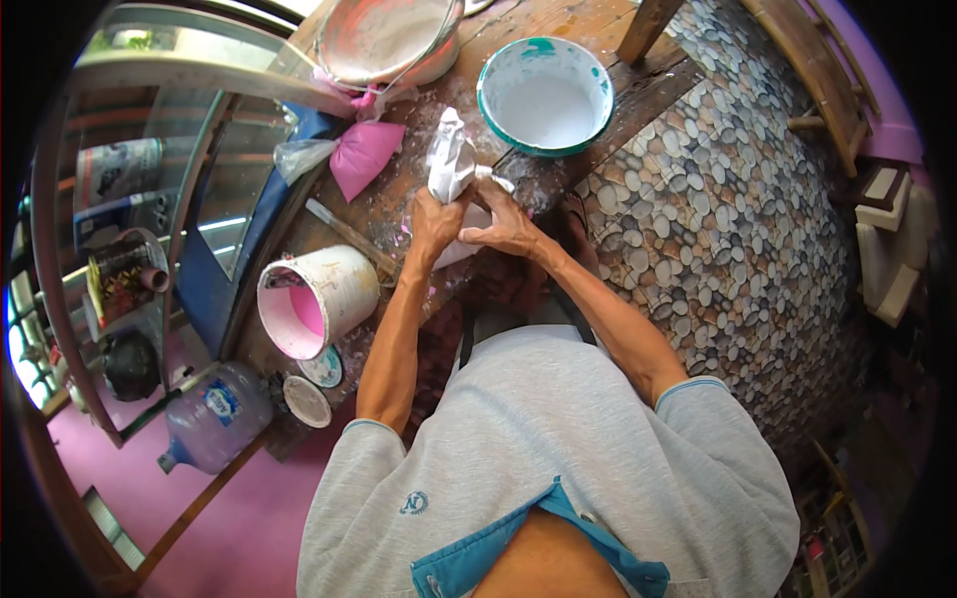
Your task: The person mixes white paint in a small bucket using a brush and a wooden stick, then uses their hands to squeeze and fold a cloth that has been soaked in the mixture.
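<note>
My left hand is closed round a white crumpled plastic bag, whose gathered top sticks up above the fingers. My right hand is curled against the same bag, its thumb reaching toward the left hand. Below the two hands a pale, rounded part shows, apparently the bag's lower end; the hands cover much of it. Just left of them, a tied plastic bag of pink powder rests on the wooden table. Beyond my right hand stands a teal-rimmed bucket with white material inside.
A large orange-red basin of pale powder stands at the far side. Nearer left are a stick-like tool, a tipped white bucket with pink inside and two lids. A water bottle lies at lower left. Pebble-patterned flooring spreads right.
</note>
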